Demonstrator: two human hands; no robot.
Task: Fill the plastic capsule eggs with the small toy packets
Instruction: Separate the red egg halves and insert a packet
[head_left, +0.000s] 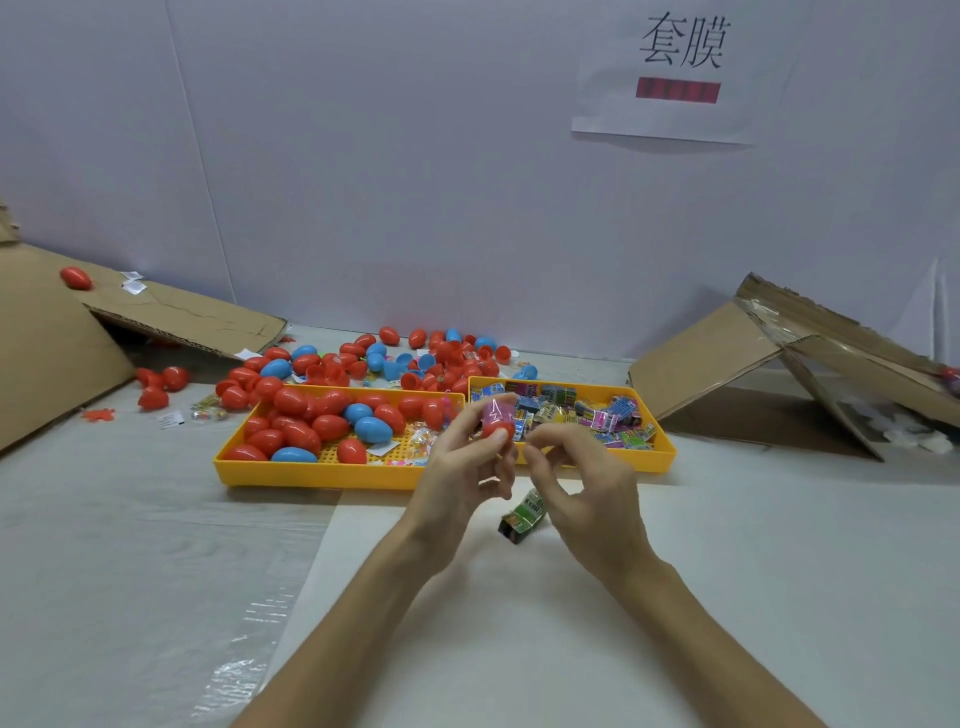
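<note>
Gripping a red egg half (498, 429) between thumb and fingertips of the left hand (462, 470), open end up, with a pink packet (496, 410) in clear wrap poking out of the top. Holding it raised, in front of the gap between 2 yellow trays. Curling the right hand (587, 486) just beside it, forefinger bent toward the thumb; cannot tell whether anything is pinched there.

Covering part of a green packet (522, 519) with the right thumb, low near the table; cannot tell whether touched or merely behind. Glimpsing a sliver of red between the lower left fingers, too hidden to name. Blurring the pink packet's print past reading.

Resting on a white-covered table (675, 571), with wrinkled clear film (234, 670) over its left part. Filling the left tray (311, 475) with red and blue eggs (332, 426) plus a few clear packets, and the right tray (662, 457) with printed packets (602, 415). Scattering more loose eggs (431, 358), whole and in halves, behind both trays. Leaning flattened cardboard (52, 338) at the left, 1 red egg (76, 278) on it, and a collapsed box (727, 353) at the right, cut off by the edge. Backing onto a plain pale wall with a paper sign (675, 109) bearing 2 characters above a red bar.
</note>
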